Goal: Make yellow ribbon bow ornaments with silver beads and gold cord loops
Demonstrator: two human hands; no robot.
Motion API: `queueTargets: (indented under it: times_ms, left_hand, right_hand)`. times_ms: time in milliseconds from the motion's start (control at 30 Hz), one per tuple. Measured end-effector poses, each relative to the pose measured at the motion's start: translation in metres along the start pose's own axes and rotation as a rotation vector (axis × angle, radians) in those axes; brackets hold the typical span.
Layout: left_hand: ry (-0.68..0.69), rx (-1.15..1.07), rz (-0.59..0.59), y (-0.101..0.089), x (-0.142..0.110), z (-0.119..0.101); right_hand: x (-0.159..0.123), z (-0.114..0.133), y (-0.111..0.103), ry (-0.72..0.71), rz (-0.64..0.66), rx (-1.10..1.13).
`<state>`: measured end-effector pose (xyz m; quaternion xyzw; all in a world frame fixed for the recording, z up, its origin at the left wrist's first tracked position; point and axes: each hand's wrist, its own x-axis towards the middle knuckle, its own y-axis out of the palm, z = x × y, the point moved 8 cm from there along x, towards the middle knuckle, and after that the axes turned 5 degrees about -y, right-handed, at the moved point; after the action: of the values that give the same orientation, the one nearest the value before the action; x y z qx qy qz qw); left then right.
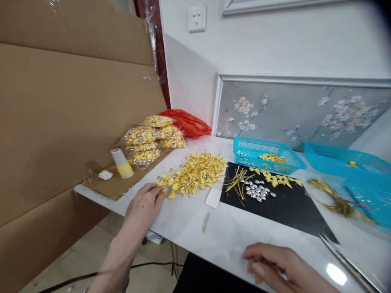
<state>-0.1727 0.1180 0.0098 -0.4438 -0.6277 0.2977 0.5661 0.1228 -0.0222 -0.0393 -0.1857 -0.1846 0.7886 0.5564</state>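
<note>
My left hand (145, 207) reaches to the near left edge of a pile of yellow bow ornaments (198, 173) with silver beads and thin wires. Its fingers are closed on a yellow bow ornament at that edge, partly hidden by the fingertips. Low on the right, my right hand (275, 262) hovers over the white table with its fingers loosely curled, thumb apart, nothing between them. Beyond it on a black mat (281, 213) lie silver heart-shaped beads (258, 190), gold wire ties (237, 183) and a row of yellow bows (275, 178).
Scissors (348, 260) lie at the right, near a gold wire bundle (339, 203). Blue baskets (269, 156) stand behind the mat. Filled clear bags (146, 140), a red bag (187, 122) and a white-yellow cone (122, 163) sit at the left beside tall cardboard (76, 110).
</note>
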Motion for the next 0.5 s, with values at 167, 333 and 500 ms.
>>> queueTargets:
  times_ms: [167, 333, 500]
  left_hand:
    - [0.049, -0.003, -0.002, 0.01, 0.004, 0.004]
    - [0.074, -0.048, -0.027, 0.012, 0.019, 0.002]
    - [0.058, -0.088, -0.071, -0.003, 0.018, 0.002]
  right_hand:
    - [-0.003, 0.008, -0.003, -0.003, 0.044, -0.073]
    - [-0.01, 0.024, -0.014, -0.073, -0.025, -0.128]
    - [-0.034, 0.031, -0.034, -0.122, -0.113, -0.183]
